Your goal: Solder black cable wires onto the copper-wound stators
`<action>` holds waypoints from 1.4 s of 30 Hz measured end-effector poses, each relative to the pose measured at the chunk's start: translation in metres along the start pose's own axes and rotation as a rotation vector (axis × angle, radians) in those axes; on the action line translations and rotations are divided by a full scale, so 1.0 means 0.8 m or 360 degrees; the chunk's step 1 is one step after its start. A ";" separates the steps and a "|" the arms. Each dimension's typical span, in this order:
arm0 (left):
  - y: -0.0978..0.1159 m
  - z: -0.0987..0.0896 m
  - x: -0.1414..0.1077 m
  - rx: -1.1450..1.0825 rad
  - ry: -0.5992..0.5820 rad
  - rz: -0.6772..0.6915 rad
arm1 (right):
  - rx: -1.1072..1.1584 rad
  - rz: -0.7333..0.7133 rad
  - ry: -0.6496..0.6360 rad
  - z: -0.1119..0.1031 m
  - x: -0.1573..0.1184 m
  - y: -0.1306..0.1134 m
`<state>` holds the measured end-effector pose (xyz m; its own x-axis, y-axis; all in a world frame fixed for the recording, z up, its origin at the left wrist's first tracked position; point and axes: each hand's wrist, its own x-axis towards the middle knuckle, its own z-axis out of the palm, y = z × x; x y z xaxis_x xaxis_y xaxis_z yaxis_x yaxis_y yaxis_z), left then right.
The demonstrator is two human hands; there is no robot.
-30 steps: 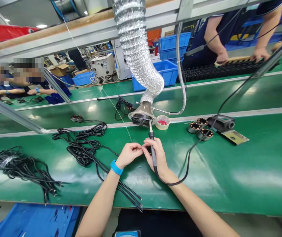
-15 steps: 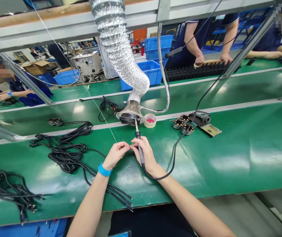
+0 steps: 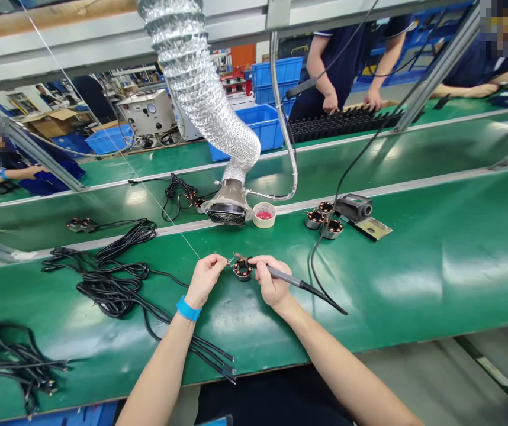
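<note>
My left hand (image 3: 206, 277) is closed in a pinch. A thin solder wire (image 3: 160, 207) comes down from the upper left into its fingers, and fine wire ends stick out at the fingertips. My right hand (image 3: 274, 281) is wrapped round the grey handle of a soldering iron (image 3: 287, 276), whose tip points left, near those wire ends. Between my hands a small motor stator (image 3: 242, 270) with copper windings sits on the green bench. One black cable runs toward my left wrist; where it ends is hidden by the hand.
Coiled black cables (image 3: 112, 290) lie left. Above the hands hangs a foil duct (image 3: 231, 130) with a fan hood (image 3: 226, 207). A tape roll (image 3: 264, 215), several stators (image 3: 331, 228) and an iron holder (image 3: 355, 207) stand along the back. Co-workers sit and stand beyond.
The soldering iron has swung from pointing up at the hood to lying level, tip leftward. My right hand has moved right, away from the left fingertips, and the stator now shows between them.
</note>
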<state>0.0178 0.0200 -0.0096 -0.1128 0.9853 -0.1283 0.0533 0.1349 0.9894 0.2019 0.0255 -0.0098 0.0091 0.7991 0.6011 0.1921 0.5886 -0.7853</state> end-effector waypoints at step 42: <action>0.006 0.002 -0.005 0.0032 -0.0014 -0.0049 | 0.0142 0.0094 -0.0042 -0.003 0.000 -0.003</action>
<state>0.0200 0.0167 -0.0041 -0.1061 0.9815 -0.1595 0.0697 0.1674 0.9834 0.2036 0.0241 -0.0075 -0.0084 0.8350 0.5501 0.1041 0.5479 -0.8300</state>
